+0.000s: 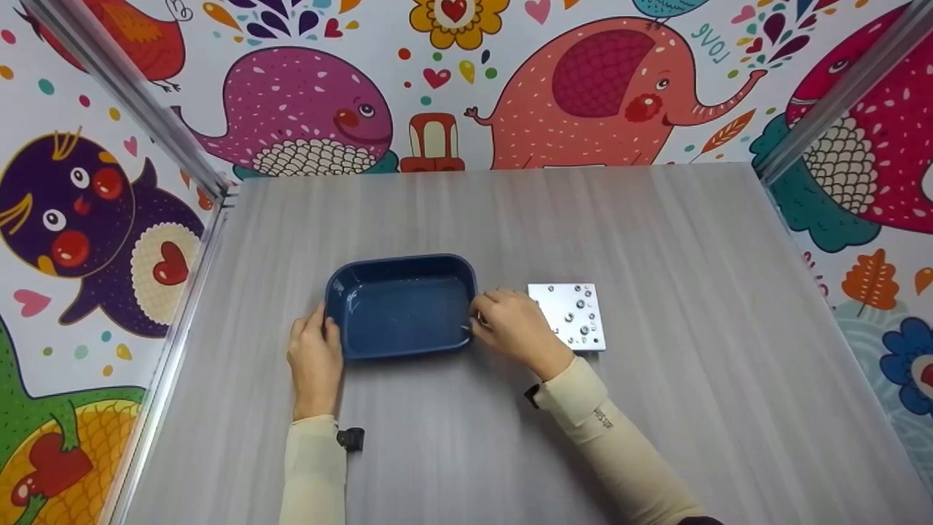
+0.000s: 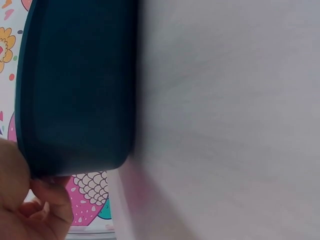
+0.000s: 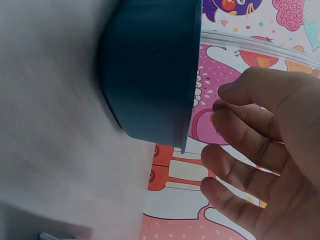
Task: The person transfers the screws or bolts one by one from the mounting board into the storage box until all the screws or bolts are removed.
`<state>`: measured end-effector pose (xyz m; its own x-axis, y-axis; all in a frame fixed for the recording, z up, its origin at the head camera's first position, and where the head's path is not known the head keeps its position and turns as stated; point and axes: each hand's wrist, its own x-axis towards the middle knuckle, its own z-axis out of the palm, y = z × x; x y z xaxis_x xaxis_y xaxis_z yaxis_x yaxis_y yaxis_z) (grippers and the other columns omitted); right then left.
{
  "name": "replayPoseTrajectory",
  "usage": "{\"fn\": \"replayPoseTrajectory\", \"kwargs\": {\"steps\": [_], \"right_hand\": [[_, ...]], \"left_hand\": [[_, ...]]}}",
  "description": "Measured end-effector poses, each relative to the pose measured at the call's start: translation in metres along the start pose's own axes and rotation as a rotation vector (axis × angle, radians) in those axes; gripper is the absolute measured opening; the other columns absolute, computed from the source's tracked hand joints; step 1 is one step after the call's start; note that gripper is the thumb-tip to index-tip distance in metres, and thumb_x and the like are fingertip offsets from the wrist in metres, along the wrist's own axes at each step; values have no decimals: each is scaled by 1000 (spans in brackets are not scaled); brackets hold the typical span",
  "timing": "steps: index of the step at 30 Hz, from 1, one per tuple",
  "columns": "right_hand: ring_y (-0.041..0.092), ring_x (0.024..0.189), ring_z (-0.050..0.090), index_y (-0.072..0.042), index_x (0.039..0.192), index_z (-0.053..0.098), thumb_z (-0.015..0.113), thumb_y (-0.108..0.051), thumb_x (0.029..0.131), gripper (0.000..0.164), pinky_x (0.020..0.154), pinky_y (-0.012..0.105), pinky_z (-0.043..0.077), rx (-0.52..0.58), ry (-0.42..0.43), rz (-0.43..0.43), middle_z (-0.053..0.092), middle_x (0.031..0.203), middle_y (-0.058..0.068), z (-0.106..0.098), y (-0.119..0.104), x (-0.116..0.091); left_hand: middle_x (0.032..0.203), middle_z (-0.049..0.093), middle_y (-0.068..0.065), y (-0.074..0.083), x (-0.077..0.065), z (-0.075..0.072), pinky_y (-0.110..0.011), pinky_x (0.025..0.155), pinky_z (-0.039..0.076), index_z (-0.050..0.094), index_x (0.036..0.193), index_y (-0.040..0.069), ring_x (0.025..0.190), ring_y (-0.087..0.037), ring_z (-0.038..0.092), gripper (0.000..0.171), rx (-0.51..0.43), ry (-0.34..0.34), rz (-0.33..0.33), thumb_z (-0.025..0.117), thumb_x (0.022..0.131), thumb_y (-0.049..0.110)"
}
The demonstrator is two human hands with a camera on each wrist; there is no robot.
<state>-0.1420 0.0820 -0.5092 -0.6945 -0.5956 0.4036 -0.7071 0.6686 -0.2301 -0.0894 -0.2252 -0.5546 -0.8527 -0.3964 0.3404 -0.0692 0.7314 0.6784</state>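
Note:
A dark blue rectangular tray (image 1: 408, 313) stands on the grey table, its inner floor facing up. My left hand (image 1: 315, 357) grips its left end, thumb at the rim and fingers along the outside; in the left wrist view the fingers (image 2: 52, 200) are at the tray's corner. At the tray's right end is my right hand (image 1: 514, 324), its fingers loosely bent. The right wrist view shows those fingers (image 3: 232, 170) apart from the tray wall (image 3: 150, 75), with nothing visible between them. A small shiny spot sits at the tray's right edge near the fingertips; I cannot tell what it is.
A silvery square plate (image 1: 576, 313) with several small bolts or nuts on it lies right of the tray, partly behind the right wrist. Printed cartoon panels (image 1: 437, 87) and metal posts (image 1: 131, 95) enclose the table (image 1: 678, 292) at the back and sides.

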Motion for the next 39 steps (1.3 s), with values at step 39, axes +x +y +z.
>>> {"fn": "replayPoseTrajectory", "kwargs": {"steps": [39], "right_hand": [[30, 72, 61, -5, 90, 72, 80, -5, 79, 14, 64, 47, 49, -130, -24, 293, 66, 80, 6, -72, 100, -100]], "left_hand": [[99, 60, -30, -3, 1, 1, -53, 86, 49, 62, 126, -12, 93, -45, 60, 32, 5, 16, 26, 60, 97, 1]]}}
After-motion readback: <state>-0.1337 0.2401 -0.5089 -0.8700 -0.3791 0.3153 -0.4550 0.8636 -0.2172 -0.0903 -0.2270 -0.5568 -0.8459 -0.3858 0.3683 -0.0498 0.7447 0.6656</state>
